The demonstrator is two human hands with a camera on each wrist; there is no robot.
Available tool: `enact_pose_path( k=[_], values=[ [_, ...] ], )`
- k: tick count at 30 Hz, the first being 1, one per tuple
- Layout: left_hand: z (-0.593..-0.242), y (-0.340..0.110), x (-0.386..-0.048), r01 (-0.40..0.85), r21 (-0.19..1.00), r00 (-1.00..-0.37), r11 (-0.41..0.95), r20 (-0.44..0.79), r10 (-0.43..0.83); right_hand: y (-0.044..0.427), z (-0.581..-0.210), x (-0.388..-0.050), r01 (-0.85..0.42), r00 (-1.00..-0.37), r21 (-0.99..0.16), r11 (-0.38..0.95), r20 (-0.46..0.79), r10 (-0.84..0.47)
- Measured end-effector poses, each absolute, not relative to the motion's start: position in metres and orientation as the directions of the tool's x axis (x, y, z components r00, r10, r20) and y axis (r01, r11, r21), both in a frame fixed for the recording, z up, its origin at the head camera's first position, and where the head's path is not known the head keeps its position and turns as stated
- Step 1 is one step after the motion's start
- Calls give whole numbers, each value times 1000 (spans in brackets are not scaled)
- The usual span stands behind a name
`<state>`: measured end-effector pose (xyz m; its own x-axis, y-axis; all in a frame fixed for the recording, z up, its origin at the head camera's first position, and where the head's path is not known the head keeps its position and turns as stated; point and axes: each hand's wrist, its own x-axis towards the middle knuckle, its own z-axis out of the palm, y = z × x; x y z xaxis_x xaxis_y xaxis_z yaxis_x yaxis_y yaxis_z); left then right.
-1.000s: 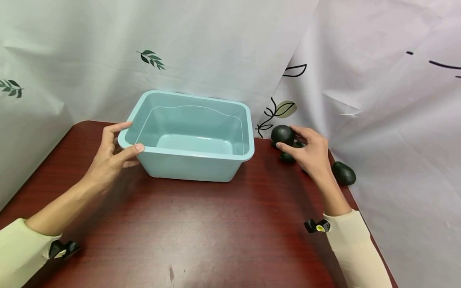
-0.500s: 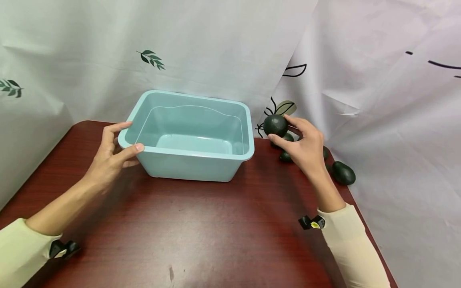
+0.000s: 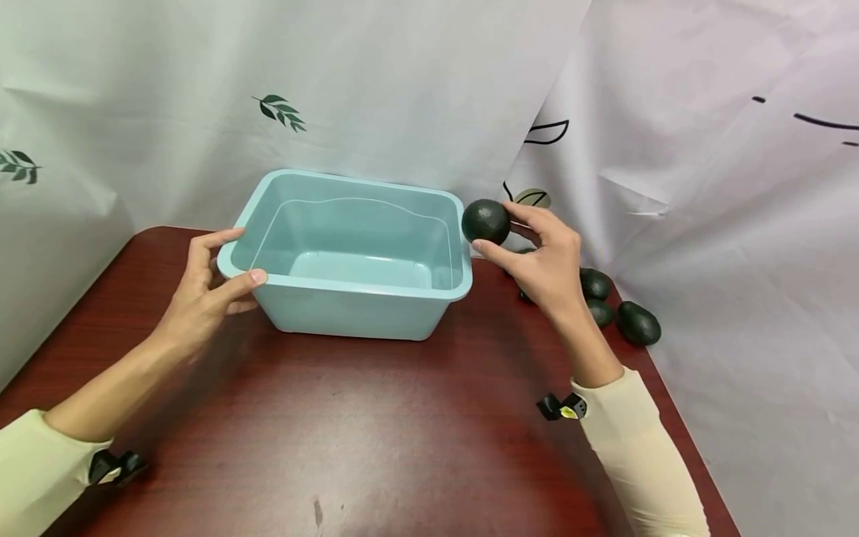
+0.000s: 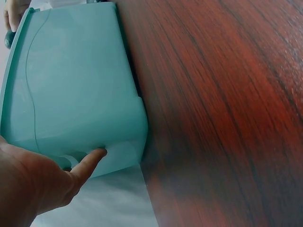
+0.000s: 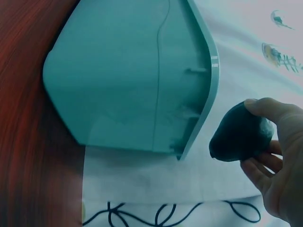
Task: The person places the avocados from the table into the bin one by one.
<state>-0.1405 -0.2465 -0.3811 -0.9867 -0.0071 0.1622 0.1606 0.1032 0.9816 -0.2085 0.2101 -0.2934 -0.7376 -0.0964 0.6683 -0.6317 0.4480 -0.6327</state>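
Cream sleeves [image 3: 640, 451]; wrist cameras [image 3: 550, 407] (black)

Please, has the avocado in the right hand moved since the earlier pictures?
Yes: in the head view, the avocado in the right hand has moved left and up relative to the printed leaf on the backdrop, now nearer the light-blue bin.

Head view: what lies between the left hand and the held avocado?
The blue tub: in the head view, the left hand grips one end and the avocado is by the other.
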Motion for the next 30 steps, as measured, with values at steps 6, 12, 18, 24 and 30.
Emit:
enact_pose_path(
  k=[6,12,18,24,30],
  values=[
    [-380,-246,-140,165,981,-986,101,166,-2,195,-291,-208,-644,-749,-669,370,649,-129],
    [-378,-247,-140,157,979,-987,129,159,-9,179,-294,-207,-667,-739,-662,341,647,-187],
    [-379,-248,-139,154,983,-988,104,156,-11,167,-297,-206,-677,-735,-662,322,634,-241],
    [-379,-247,-140,159,981,-987,110,161,-8,162,-301,-203,-630,-775,-684,368,577,-257],
    [-379,-246,-140,152,981,-988,118,155,-11,165,-303,-201,-603,-795,-675,425,550,-255]
  ],
)
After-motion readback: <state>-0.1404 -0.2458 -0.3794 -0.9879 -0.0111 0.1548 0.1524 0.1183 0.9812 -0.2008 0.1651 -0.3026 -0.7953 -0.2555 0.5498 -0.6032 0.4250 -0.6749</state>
